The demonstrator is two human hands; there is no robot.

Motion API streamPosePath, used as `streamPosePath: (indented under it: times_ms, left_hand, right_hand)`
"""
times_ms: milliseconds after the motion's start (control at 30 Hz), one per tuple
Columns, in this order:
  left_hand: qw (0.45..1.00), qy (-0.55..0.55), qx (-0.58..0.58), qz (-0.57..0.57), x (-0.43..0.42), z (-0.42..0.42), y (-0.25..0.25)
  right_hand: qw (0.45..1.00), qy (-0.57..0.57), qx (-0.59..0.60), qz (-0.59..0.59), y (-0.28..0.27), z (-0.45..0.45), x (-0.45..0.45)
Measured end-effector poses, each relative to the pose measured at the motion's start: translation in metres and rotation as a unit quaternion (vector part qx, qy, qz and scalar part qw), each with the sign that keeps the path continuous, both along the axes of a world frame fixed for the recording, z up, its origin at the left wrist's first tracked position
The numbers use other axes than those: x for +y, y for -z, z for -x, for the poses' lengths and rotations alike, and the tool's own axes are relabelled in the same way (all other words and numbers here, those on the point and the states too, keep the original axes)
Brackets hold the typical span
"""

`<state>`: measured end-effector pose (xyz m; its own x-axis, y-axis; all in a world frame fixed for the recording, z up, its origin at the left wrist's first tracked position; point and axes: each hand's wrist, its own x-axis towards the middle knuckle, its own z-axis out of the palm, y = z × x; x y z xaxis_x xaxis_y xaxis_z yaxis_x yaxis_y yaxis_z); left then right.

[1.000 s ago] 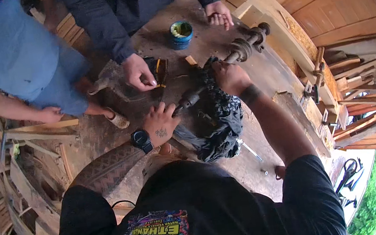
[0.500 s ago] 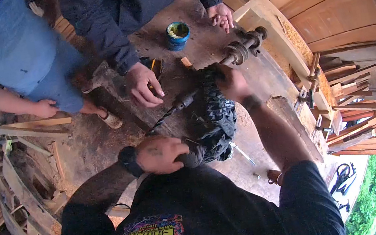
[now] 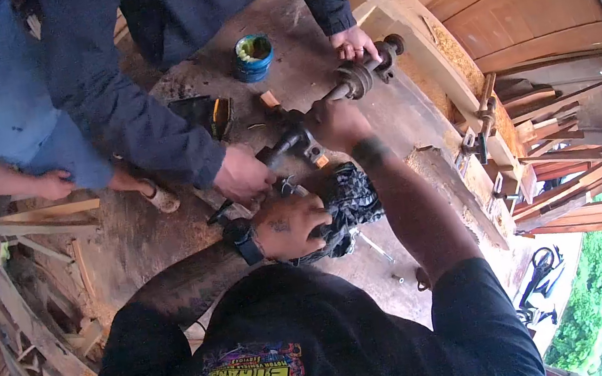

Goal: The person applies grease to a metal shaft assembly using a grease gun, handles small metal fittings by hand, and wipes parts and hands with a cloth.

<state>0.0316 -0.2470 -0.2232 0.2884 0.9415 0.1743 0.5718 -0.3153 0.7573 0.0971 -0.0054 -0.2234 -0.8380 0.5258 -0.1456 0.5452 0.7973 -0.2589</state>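
Note:
A dark metal shaft (image 3: pixel 340 92) with round collars lies diagonally over the bench. My right hand (image 3: pixel 338 124) is closed round its middle. Below that, a crumpled camouflage cloth (image 3: pixel 354 197) lies close to my body, and my left hand (image 3: pixel 287 225), with a watch on the wrist, has its fingers bent over the dark left end of this bundle. What lies under those fingers is hidden. A co-worker's hand (image 3: pixel 244 173) is at the shaft's left part, near my left hand. The same person's other hand (image 3: pixel 355 45) touches the shaft by the collars.
A blue tin (image 3: pixel 254 58) stands on the wooden bench (image 3: pixel 282 21) beyond the shaft. A black-and-yellow item (image 3: pixel 220 116) and small wood blocks (image 3: pixel 269 99) lie nearby. Clamps (image 3: pixel 474 145) hold the right edge. A second person (image 3: pixel 3 148) stands at left beside timber scraps.
My right hand has gone from the cloth to the shaft. The cloth has dropped toward my body, uncovering the shaft. The co-worker's hands have moved onto the shaft.

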Motion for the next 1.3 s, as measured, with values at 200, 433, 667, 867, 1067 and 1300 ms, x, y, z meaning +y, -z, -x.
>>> streamPosePath:
  times_ms: [200, 433, 667, 867, 1067, 1300]
  left_hand:
    - [0.998, 0.000, -0.062, -0.014, -0.010, -0.003, 0.013]
    - [0.995, -0.016, -0.087, 0.036, -0.030, -0.003, 0.025]
    - [0.995, -0.025, -0.096, 0.032, -0.035, 0.003, 0.028]
    - [0.993, -0.036, -0.095, 0.051, -0.039, 0.011, 0.030]
    - [0.994, -0.033, -0.092, 0.048, -0.042, 0.019, 0.030]
    - [0.995, -0.034, -0.090, 0.032, -0.042, 0.019, 0.029]
  right_hand:
    - [0.985, -0.123, -0.115, -0.044, -0.003, 0.023, 0.006]
    - [0.942, -0.294, -0.147, -0.071, -0.013, 0.033, 0.020]
    - [0.898, -0.408, -0.149, -0.071, -0.014, 0.042, 0.039]
    - [0.920, -0.386, -0.069, 0.024, -0.026, 0.040, 0.043]
    - [0.921, -0.364, -0.120, -0.065, -0.004, 0.031, 0.049]
    - [0.938, -0.319, -0.123, -0.056, 0.026, 0.032, 0.052]
